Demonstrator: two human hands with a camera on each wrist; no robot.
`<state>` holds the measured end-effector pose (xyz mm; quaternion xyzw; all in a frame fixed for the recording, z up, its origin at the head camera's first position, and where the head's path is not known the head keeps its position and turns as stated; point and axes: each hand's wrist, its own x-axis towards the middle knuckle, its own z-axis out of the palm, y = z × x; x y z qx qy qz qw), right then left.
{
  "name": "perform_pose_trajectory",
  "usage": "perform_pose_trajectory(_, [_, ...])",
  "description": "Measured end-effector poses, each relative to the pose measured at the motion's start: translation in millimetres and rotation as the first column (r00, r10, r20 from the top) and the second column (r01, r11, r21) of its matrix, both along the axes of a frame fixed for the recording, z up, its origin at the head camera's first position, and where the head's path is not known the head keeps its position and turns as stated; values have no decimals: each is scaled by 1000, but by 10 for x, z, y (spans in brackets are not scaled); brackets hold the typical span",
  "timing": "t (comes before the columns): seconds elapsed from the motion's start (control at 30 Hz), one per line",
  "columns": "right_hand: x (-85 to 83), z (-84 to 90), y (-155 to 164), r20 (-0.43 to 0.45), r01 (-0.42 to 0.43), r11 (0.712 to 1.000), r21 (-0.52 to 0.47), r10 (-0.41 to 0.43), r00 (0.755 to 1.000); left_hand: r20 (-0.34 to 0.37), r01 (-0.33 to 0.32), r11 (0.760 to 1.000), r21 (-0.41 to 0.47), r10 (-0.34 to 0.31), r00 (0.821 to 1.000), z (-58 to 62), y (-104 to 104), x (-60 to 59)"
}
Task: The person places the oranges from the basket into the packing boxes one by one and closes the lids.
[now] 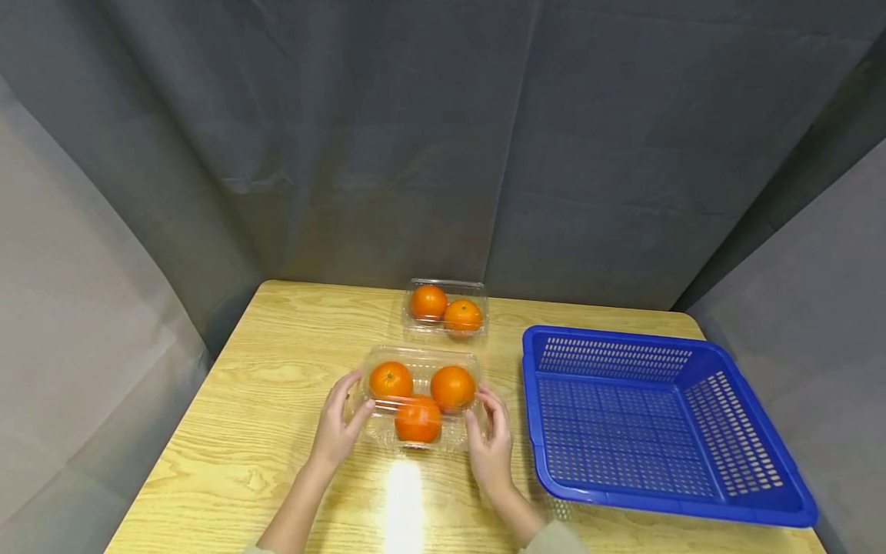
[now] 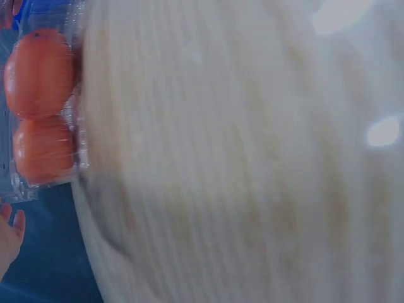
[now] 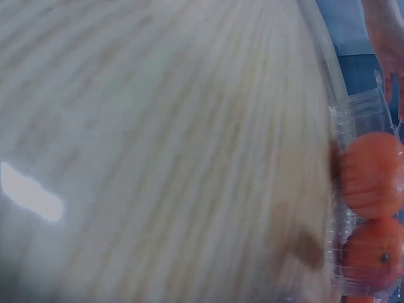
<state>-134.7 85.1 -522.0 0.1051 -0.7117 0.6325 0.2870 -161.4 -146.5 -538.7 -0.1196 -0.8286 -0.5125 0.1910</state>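
A clear plastic clamshell container (image 1: 422, 356) holds three oranges: one back left (image 1: 391, 380), one back right (image 1: 453, 387) and one in front (image 1: 418, 420). My left hand (image 1: 335, 432) grips its left side, thumb toward the front. On the right side my right hand (image 1: 492, 452) holds it likewise, with thumb and fingers apart around the edge. In the left wrist view two of the oranges (image 2: 39, 74) show through the plastic at the left edge. The right wrist view has oranges (image 3: 372, 175) in the container at its right edge.
Behind, near the table's back edge, a second clear container (image 1: 446, 285) holds two oranges (image 1: 462, 316). A blue perforated plastic basket (image 1: 623, 392) stands at the right of the wooden table (image 1: 228, 454). Grey curtains (image 1: 388, 138) hang at the back and sides.
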Motion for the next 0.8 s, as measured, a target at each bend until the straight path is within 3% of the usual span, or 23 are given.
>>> perform_pose_trajectory(0.23, [53, -54, 4, -15, 86, 987, 135, -84, 996, 63, 29, 999, -35, -27, 998, -131, -19, 69])
perform_pose_trajectory(0.37, [71, -88, 4, -32, 88, 981, 171, -83, 996, 74, 36, 999, -39, -33, 997, -184, -31, 94])
perform_pose_trajectory(0.8, [101, -162, 44, -72, 55, 971, 233, -39, 997, 8, 62, 997, -55, -62, 998, -306, -56, 116])
